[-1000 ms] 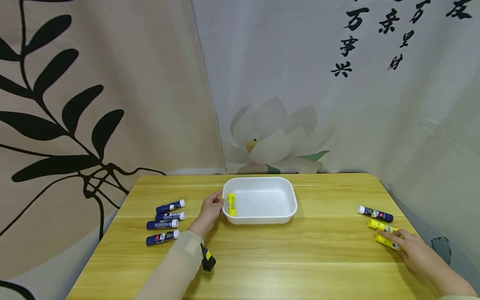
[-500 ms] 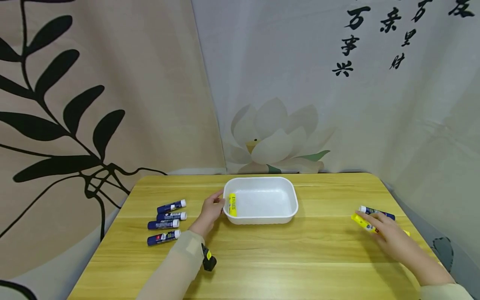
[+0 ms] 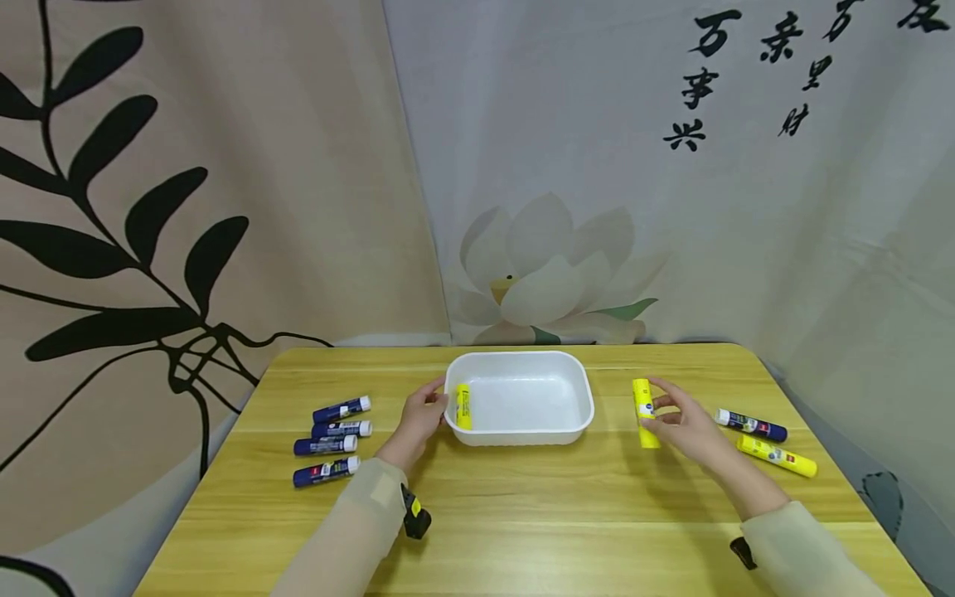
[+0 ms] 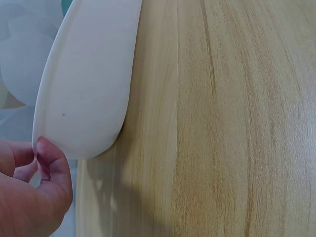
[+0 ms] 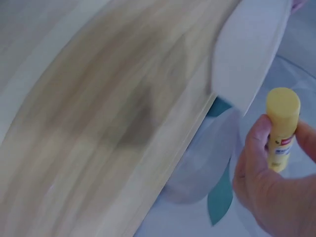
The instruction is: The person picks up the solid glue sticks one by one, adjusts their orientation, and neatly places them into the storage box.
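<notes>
My left hand (image 3: 419, 421) pinches the left rim of a white plastic tub (image 3: 530, 438) between thumb and fingers; the left wrist view shows the grip on the rim (image 4: 42, 140). Inside the tub, a yellow glue stick (image 3: 463, 406) lies along the left wall. To the right of the tub, my right hand (image 3: 690, 427) holds another yellow glue stick (image 3: 644, 413) between thumb and fingers, above the table. In the right wrist view this glue stick (image 5: 282, 111) points its cap end upward, with fingers on one side and thumb on the other.
Several navy glue sticks with white caps (image 3: 324, 446) lie in a column on the table's left. At the right lie one navy glue stick (image 3: 751, 424) and one yellow glue stick (image 3: 778, 456). A printed cloth (image 3: 559, 166) hangs behind the wooden table (image 3: 522, 522).
My right hand has picked up one yellow glue stick from the right group and carried it left toward the tub, turning it upright in the head view. The left hand stays on the tub.
</notes>
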Available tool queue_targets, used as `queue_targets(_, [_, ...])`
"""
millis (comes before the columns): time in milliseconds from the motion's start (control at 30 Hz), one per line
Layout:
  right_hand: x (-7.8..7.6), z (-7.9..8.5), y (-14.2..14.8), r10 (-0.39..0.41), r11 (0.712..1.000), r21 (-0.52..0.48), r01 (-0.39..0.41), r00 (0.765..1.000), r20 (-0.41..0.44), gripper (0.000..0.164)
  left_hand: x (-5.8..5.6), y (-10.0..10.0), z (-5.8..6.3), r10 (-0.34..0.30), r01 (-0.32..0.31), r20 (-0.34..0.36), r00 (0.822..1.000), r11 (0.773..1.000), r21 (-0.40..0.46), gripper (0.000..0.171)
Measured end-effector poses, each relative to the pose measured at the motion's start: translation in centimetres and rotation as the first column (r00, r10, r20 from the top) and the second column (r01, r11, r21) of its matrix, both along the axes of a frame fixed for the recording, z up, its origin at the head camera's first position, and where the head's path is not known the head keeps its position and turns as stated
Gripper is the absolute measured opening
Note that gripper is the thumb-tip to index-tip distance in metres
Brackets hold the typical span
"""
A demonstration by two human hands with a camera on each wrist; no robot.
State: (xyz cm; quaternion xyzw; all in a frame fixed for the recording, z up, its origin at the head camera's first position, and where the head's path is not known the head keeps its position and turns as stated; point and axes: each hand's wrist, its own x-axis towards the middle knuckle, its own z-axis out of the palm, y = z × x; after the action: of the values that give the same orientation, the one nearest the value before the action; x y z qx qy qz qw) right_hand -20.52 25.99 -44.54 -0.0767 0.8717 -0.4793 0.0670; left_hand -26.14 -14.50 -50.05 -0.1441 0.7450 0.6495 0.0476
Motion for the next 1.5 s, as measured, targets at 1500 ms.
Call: queue_targets(1500, [-8.2, -3.0, -25.4, -0.09, 0.995, 0.062, 0.072, 0.927, 0.363, 0.068, 0.2, 0.1, 0.2, -0.016, 0.015, -0.026, 1.0, 0.999, -0.035, 0.042])
